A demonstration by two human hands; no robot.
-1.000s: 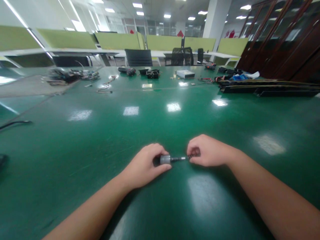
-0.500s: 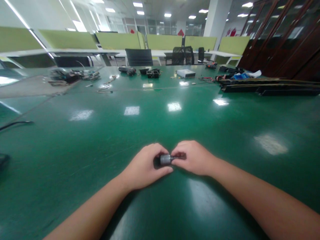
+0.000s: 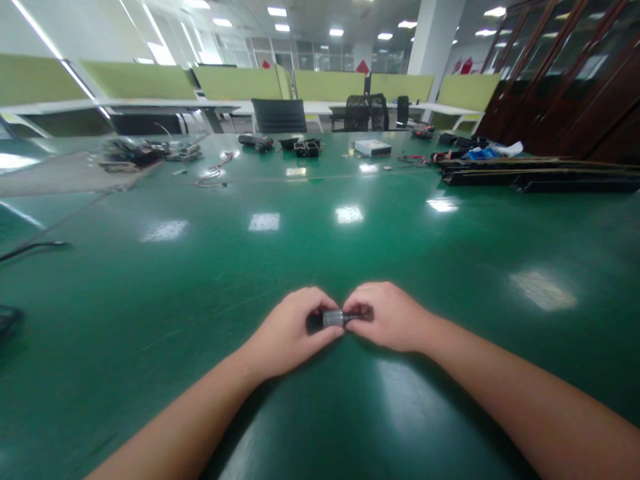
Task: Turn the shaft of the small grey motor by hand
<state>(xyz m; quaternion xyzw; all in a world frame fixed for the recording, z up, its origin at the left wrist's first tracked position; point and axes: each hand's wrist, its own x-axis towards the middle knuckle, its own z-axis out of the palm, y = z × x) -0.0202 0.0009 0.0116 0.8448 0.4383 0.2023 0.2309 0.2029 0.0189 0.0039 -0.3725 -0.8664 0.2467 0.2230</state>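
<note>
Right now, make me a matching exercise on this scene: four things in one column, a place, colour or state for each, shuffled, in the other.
Things:
1. Left hand
2. Right hand
3. Table
4. Flat box

Descriptions:
A. Glossy green, with ceiling lights mirrored in it
B. Held at the thin rod
C. Pale, lying toward the far side of the work surface
D. Curled around the grey cylinder

Right pairs: 1-D, 2-B, 3-A, 4-C.
</note>
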